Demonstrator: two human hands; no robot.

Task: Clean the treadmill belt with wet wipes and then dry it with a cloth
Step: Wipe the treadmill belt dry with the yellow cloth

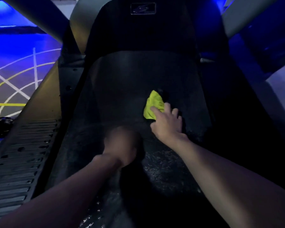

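The left forearm (69,188) and right forearm (220,171) are both reaching forward and down from the bottom corners of the view. The right hand (167,124) is stretching further out, palm down, its thumb and curled fingers gripping a yellow cloth (153,104). The left hand (122,143) is sitting nearer the body, too blurred to show how its fingers are lying.

— What's the treadmill belt (122,89) carrying?
— I see one crumpled yellow cloth (152,104) lying on it, held beneath the curled fingers (155,110) of my right hand (167,122), its far end poking just beyond them.
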